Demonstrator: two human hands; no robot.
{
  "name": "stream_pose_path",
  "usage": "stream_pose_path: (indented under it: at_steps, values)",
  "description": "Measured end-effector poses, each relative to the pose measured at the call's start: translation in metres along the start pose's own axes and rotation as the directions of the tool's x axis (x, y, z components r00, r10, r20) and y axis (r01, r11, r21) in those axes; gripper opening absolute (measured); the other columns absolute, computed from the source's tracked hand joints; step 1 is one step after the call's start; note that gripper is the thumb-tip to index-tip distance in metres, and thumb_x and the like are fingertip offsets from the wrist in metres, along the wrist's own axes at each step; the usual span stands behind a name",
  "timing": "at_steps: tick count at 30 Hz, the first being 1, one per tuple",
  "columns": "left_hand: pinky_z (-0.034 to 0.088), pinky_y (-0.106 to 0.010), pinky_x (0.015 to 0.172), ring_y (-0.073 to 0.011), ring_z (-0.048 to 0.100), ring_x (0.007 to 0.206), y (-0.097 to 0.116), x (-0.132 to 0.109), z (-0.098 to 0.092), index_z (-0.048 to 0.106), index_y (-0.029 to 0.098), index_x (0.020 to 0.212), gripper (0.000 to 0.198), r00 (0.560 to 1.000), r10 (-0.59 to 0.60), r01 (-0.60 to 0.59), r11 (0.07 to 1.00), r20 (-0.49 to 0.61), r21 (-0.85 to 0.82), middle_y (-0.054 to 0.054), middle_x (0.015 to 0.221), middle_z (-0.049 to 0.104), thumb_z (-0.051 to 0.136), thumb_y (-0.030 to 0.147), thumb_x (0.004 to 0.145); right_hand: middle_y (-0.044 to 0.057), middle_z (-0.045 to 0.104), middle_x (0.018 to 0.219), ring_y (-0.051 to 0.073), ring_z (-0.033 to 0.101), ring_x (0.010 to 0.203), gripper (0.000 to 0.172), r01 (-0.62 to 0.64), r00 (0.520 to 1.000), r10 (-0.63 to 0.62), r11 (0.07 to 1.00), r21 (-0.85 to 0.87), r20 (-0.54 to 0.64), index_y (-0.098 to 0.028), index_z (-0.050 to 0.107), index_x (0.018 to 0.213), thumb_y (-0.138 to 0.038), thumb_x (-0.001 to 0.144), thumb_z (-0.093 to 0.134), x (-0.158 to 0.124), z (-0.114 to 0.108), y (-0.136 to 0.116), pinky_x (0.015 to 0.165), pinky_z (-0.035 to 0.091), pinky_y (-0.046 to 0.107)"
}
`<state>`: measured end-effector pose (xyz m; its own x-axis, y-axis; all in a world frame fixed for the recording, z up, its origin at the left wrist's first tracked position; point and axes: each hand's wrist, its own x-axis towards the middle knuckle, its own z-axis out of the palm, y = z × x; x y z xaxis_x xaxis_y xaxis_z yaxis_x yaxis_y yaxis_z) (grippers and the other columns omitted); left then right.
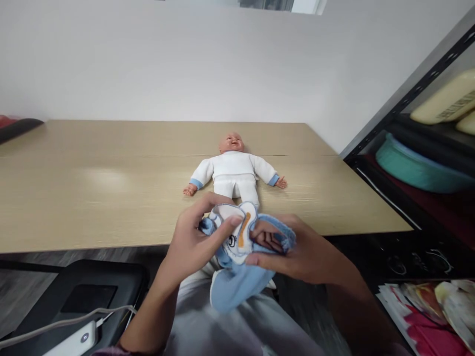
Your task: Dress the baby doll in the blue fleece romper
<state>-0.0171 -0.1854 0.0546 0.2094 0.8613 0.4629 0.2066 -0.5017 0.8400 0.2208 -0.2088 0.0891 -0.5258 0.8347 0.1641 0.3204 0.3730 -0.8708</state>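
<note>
A small light blue cloth garment point(241, 287) with a white cartoon-face patch and an orange stripe is held up in front of me, just off the table's near edge. My left hand point(200, 237) grips its left side, thumb pressed on the white patch. My right hand point(302, 247) holds the other side, its thumb on the lower edge and its fingers showing inside the opening. Beyond the garment a baby doll point(234, 165) lies on its back, arms spread, in a white outfit with blue cuffs. The garment and my hands hide the doll's lower legs.
The doll lies on a light wooden table point(111, 198) against a white wall. A dark shelf at right holds a green basin point(415, 163) and a cream-coloured container point(445, 99). At lower left, a white device point(76, 341) with a cable lies on a black case point(92, 282).
</note>
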Motion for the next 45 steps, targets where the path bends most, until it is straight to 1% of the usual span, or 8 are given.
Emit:
stream_pose_path:
  at_steps: [6,10,16,22,33,37,42,45]
  values:
    - [0.059,-0.032,0.079,-0.0231,0.068,0.083,-0.032,-0.005,-0.024,0.08,0.02,0.108,0.035,0.956,-0.013,0.031,0.998,0.293,-0.058,-0.006,0.092,0.076,0.083,0.053,0.094,0.0,0.062,0.086,0.018,0.06,0.079,0.023,0.08,0.984,-0.068,0.995,0.063,-0.166,-0.024,0.068,0.091,-0.042,0.103,0.075,0.002,-0.014,0.006,0.075,0.054,0.032]
    - [0.057,-0.032,0.075,-0.02,0.062,0.075,-0.043,-0.001,-0.03,0.078,0.018,0.092,0.046,0.974,-0.009,0.021,0.999,0.225,-0.05,-0.004,0.081,0.071,0.061,0.058,0.107,0.0,0.068,0.088,0.019,0.065,0.079,0.018,0.032,0.986,-0.03,0.999,0.009,-0.161,-0.025,0.07,0.096,-0.039,0.1,0.08,-0.003,-0.033,0.012,0.075,0.058,0.032]
    - [0.054,-0.03,0.075,-0.0191,0.063,0.078,-0.039,0.009,-0.033,0.075,0.019,0.09,0.047,0.966,0.048,-0.017,0.992,0.255,-0.121,-0.006,0.085,0.071,0.054,0.055,0.112,0.003,0.078,0.101,0.02,0.074,0.087,0.017,0.088,0.981,-0.082,0.996,-0.023,0.175,-0.023,0.073,0.11,-0.031,0.097,0.079,0.007,-0.041,0.011,0.079,0.062,0.031]
    - [0.057,-0.031,0.084,-0.025,0.071,0.096,-0.03,0.018,-0.048,0.073,0.021,0.12,0.058,0.836,0.001,0.021,0.999,0.549,-0.033,-0.005,0.107,0.075,0.098,0.048,0.076,0.002,0.079,0.106,0.018,0.073,0.09,0.025,0.136,0.984,-0.125,0.987,-0.084,0.128,-0.022,0.073,0.123,-0.024,0.098,0.075,0.015,-0.04,0.005,0.084,0.06,0.029]
    - [0.055,-0.03,0.08,-0.0217,0.067,0.085,-0.027,0.015,-0.025,0.075,0.02,0.102,0.027,0.865,0.046,-0.031,0.999,0.5,-0.039,-0.005,0.094,0.074,0.065,0.045,0.106,0.0,0.082,0.097,0.019,0.076,0.083,0.031,0.038,0.899,-0.01,0.998,-0.055,0.438,-0.018,0.079,0.113,-0.037,0.09,0.088,0.02,-0.018,0.023,0.075,0.062,0.025]
    - [0.055,-0.029,0.078,-0.0211,0.068,0.084,-0.032,0.016,-0.03,0.076,0.019,0.103,0.034,0.859,-0.028,0.055,0.998,0.511,-0.038,-0.003,0.092,0.075,0.067,0.052,0.105,0.002,0.082,0.1,0.023,0.077,0.096,0.013,0.125,0.937,-0.091,0.989,-0.081,0.336,-0.023,0.08,0.104,-0.034,0.098,0.076,0.014,-0.001,0.029,0.098,0.064,0.037]
    - [0.055,-0.028,0.062,-0.0207,0.066,0.068,-0.045,0.009,-0.045,0.078,0.016,0.082,0.049,0.684,-0.015,0.227,0.954,0.729,-0.194,-0.002,0.073,0.07,0.093,0.062,0.078,0.008,0.081,0.128,0.029,0.075,0.12,0.03,-0.002,0.998,-0.003,0.997,0.079,0.064,-0.024,0.077,0.128,-0.028,0.105,0.059,0.008,0.011,0.043,0.111,0.06,0.047]
    - [0.066,-0.04,0.087,-0.0283,0.075,0.094,-0.052,-0.002,-0.041,0.084,0.02,0.107,0.04,0.776,-0.005,0.179,0.96,0.63,-0.214,-0.009,0.101,0.082,0.082,0.058,0.093,0.011,0.078,0.138,0.032,0.07,0.134,0.038,-0.054,0.991,0.034,0.987,0.149,0.131,-0.024,0.074,0.139,-0.039,0.105,0.067,0.005,0.016,0.054,0.12,0.053,0.054]
